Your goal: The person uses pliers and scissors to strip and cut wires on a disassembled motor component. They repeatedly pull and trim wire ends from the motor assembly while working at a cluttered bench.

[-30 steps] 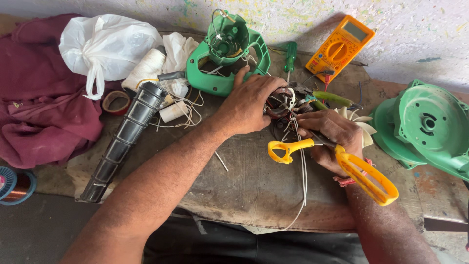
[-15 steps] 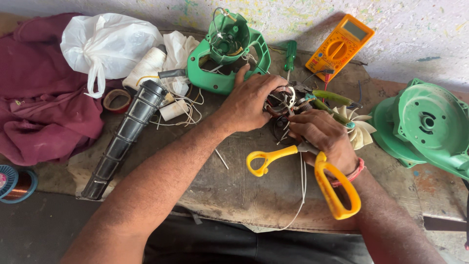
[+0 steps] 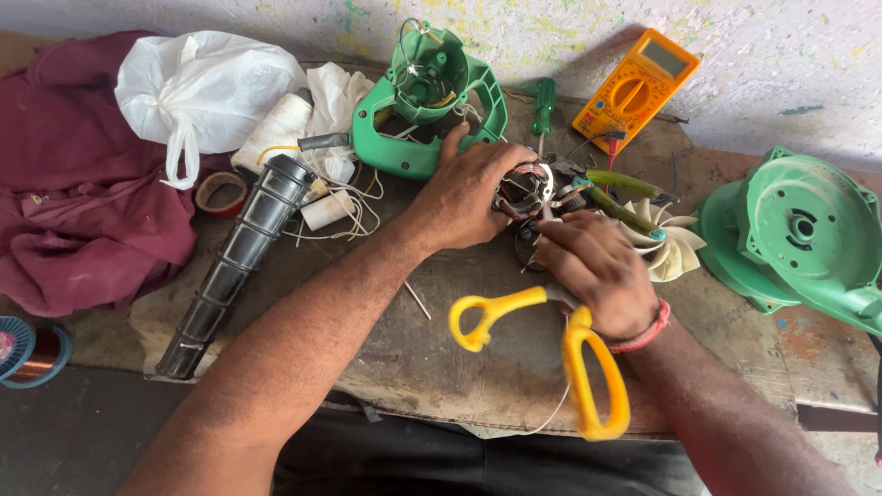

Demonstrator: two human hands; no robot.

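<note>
My left hand (image 3: 469, 188) grips a small motor stator (image 3: 525, 188) with dark windings on the worn bench top (image 3: 441, 358). My right hand (image 3: 593, 271) is closed around yellow-handled scissors (image 3: 551, 340), blades pointing up at the stator and hidden under my fingers. The two handle loops stick out toward me. A thin white string (image 3: 551, 413) hangs from under my right hand over the bench's front edge.
Green blower housings (image 3: 799, 234) (image 3: 427, 101), a white fan impeller (image 3: 671, 243), green pliers (image 3: 625, 197), a green screwdriver (image 3: 544, 101), an orange multimeter (image 3: 638, 87), a black ribbed tube (image 3: 234, 262), a white bag (image 3: 197, 83), maroon cloth (image 3: 64, 184), tape roll (image 3: 222, 191), copper wire spool (image 3: 28, 349).
My right hand has turned the scissors so the handles swing down toward me, and it has moved up closer to the stator. My left hand stays on the stator.
</note>
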